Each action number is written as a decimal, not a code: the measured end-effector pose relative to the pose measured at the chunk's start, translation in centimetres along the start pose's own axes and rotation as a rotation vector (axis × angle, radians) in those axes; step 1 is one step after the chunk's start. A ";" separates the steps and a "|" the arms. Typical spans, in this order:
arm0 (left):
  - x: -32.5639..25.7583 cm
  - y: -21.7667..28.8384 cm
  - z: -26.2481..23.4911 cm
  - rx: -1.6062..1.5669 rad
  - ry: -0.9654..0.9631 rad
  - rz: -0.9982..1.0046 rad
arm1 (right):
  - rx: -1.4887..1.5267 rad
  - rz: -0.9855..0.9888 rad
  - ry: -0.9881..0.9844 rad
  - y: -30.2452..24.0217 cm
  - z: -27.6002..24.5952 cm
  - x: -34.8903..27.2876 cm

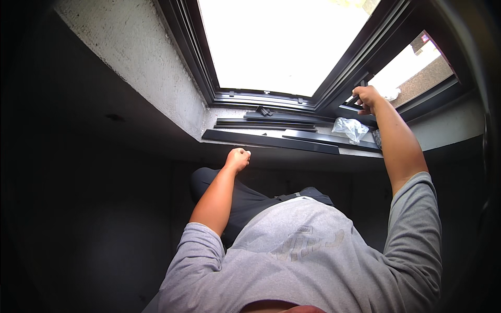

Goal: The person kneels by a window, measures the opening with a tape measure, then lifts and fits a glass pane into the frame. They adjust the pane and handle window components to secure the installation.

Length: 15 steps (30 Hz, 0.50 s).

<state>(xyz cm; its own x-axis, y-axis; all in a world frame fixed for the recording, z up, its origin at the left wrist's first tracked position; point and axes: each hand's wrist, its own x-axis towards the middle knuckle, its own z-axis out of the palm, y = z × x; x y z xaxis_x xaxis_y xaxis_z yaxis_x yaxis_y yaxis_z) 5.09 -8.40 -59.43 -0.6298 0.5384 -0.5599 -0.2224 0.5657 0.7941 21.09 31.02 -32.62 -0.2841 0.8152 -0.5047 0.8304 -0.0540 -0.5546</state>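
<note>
My right hand (367, 99) reaches up to the right-hand window sash and is closed around a dark window handle (364, 83). Part of the handle is hidden by the fingers. My left hand (238, 159) hovers just in front of the sill, fingers curled closed; whatever may be inside them is hidden. Nearest to it lies a long flat black strip (271, 142) along the sill's front edge. Behind that strip are more dark profile strips (266, 124). A crumpled clear plastic bag (350, 129) rests on the strips, left of my right forearm.
A large dark-framed window pane (282, 47) fills the top middle, very bright. The sill (207, 125) meets a rough plaster wall (141, 62) on the left. A small black piece (264, 111) sits by the lower frame. Below the sill it is dark.
</note>
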 end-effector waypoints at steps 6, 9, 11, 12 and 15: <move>-0.8 1.2 -0.2 0.034 -0.005 -0.019 | 0.006 0.000 -0.002 0.2 0.0 0.3; -1.4 2.0 -0.5 0.087 -0.018 -0.036 | 0.006 -0.001 0.000 0.2 0.0 0.2; -1.0 1.4 -0.6 0.130 -0.030 -0.031 | 0.006 -0.002 -0.002 0.2 0.0 0.2; -0.9 1.3 -0.6 0.131 -0.027 -0.031 | 0.007 -0.002 -0.004 0.2 0.0 0.1; -0.7 1.1 -0.5 0.133 -0.026 -0.032 | 0.012 0.002 -0.007 0.2 0.0 0.2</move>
<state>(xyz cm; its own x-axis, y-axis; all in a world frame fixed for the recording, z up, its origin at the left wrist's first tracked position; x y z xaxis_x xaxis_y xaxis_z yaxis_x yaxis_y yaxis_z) 4.94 -8.46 -58.04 -0.6041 0.5338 -0.5917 -0.1402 0.6598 0.7383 21.22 31.18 -32.83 -0.2860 0.8113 -0.5098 0.8252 -0.0619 -0.5615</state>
